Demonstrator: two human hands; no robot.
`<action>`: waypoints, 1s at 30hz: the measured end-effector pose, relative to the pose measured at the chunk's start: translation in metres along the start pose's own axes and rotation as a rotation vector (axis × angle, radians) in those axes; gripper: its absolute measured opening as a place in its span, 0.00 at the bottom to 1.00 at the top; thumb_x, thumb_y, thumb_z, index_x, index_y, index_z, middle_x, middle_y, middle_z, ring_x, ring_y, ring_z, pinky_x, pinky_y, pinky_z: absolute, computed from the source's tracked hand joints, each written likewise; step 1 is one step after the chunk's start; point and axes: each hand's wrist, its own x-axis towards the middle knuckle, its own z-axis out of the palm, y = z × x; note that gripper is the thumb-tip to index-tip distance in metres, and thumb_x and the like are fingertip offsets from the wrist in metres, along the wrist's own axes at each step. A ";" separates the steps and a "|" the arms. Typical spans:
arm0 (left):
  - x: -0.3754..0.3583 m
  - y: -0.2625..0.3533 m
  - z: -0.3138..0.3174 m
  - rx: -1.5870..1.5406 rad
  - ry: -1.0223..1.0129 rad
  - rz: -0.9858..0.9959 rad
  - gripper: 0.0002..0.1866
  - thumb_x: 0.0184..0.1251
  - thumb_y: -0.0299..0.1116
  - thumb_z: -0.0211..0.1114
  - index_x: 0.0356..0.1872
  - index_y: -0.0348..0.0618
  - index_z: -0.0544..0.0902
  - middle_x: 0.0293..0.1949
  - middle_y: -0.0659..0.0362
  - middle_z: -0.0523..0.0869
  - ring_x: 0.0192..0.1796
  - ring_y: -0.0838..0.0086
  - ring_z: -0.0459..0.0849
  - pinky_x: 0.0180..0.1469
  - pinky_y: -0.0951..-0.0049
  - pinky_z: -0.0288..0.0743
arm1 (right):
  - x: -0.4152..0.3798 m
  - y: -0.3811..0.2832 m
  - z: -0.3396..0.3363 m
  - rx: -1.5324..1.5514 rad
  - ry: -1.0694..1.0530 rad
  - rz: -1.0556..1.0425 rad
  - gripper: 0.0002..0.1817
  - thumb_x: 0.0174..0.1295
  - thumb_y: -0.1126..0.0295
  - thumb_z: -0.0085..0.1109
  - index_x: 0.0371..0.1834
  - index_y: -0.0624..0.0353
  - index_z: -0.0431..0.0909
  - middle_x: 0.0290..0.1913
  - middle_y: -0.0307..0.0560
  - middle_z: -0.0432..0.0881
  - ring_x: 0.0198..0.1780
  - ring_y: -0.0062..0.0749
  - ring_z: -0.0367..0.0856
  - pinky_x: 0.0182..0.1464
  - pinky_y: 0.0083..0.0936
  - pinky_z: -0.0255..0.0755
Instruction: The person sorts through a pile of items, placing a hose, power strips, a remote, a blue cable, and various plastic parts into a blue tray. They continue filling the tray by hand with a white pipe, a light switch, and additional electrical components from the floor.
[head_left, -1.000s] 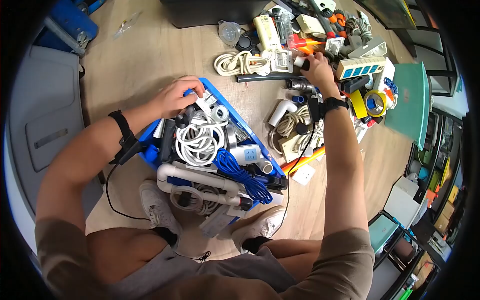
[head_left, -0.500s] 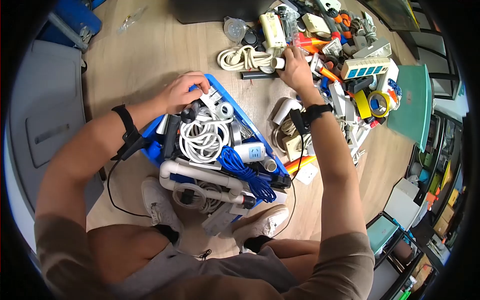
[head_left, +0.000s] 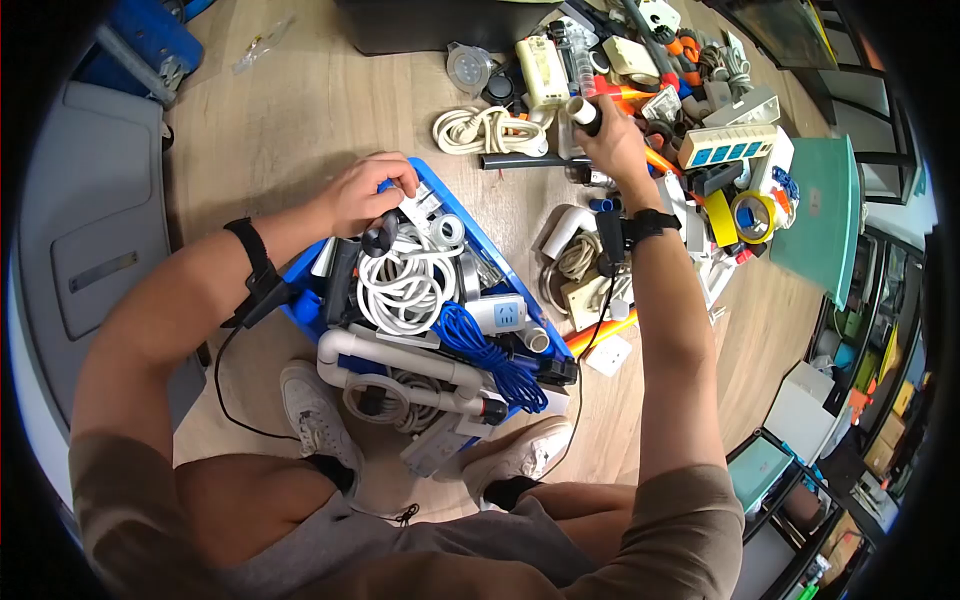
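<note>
**Right Hand Grips a Pipe Piece in the Pile**

And there it is, upper right of centre: the right hand (head_left: 616,142) has its fingers closed round a short pipe piece (head_left: 582,112), a white round end poking out, with something black beside it under the fingers. Just to its left sits a coiled cream cable (head_left: 485,131), with a black tube (head_left: 530,160) lying below that coil. Over to the right, the heap runs on with a long power strip (head_left: 730,147) and a roll of yellow tape (head_left: 752,217), right up beside a green panel (head_left: 815,215).

Now to the centre-left, where the left hand (head_left: 366,197) is at the top corner of the blue bin (head_left: 492,247), fingers curled over a white plastic piece (head_left: 418,208); whether they grip it, I cannot tell. And what a full bin! A white cable coil (head_left: 400,292) in the middle, a blue cable bundle (head_left: 485,352) to its lower right, a white socket (head_left: 500,314) just above that bundle, and a bent white pipe (head_left: 400,347) stretched across the lower side.
</note>
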 end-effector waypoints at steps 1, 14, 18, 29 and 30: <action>0.000 0.000 0.000 0.000 0.002 -0.001 0.11 0.64 0.33 0.58 0.38 0.35 0.80 0.45 0.49 0.84 0.54 0.60 0.83 0.62 0.64 0.72 | 0.003 -0.004 -0.004 0.005 0.048 0.013 0.25 0.54 0.65 0.75 0.53 0.59 0.78 0.42 0.64 0.88 0.48 0.63 0.87 0.50 0.49 0.80; 0.022 0.056 -0.024 -0.535 -0.077 -0.148 0.37 0.68 0.43 0.77 0.71 0.39 0.71 0.57 0.54 0.84 0.58 0.72 0.83 0.61 0.69 0.78 | -0.020 -0.180 -0.010 0.793 -0.224 -0.044 0.28 0.56 0.62 0.80 0.56 0.63 0.82 0.47 0.50 0.89 0.49 0.33 0.88 0.57 0.33 0.80; 0.010 0.053 -0.029 -0.273 -0.112 -0.160 0.33 0.63 0.40 0.81 0.66 0.39 0.78 0.54 0.57 0.88 0.55 0.74 0.85 0.59 0.69 0.79 | -0.049 -0.191 0.023 1.103 -0.300 0.158 0.28 0.68 0.55 0.73 0.61 0.64 0.75 0.49 0.50 0.85 0.52 0.30 0.84 0.58 0.30 0.77; -0.035 0.086 -0.056 -0.113 0.220 -0.177 0.27 0.63 0.32 0.78 0.63 0.37 0.81 0.50 0.56 0.91 0.50 0.77 0.87 0.56 0.72 0.81 | -0.113 -0.150 -0.011 1.093 -0.359 0.218 0.22 0.76 0.64 0.66 0.62 0.62 0.67 0.54 0.46 0.87 0.56 0.25 0.82 0.62 0.27 0.75; -0.039 0.086 -0.064 0.079 0.126 -0.176 0.27 0.62 0.32 0.77 0.62 0.37 0.82 0.50 0.53 0.91 0.50 0.73 0.89 0.56 0.70 0.81 | -0.125 -0.145 -0.011 1.065 -0.376 0.249 0.23 0.75 0.64 0.66 0.62 0.61 0.66 0.55 0.48 0.87 0.57 0.26 0.82 0.63 0.28 0.75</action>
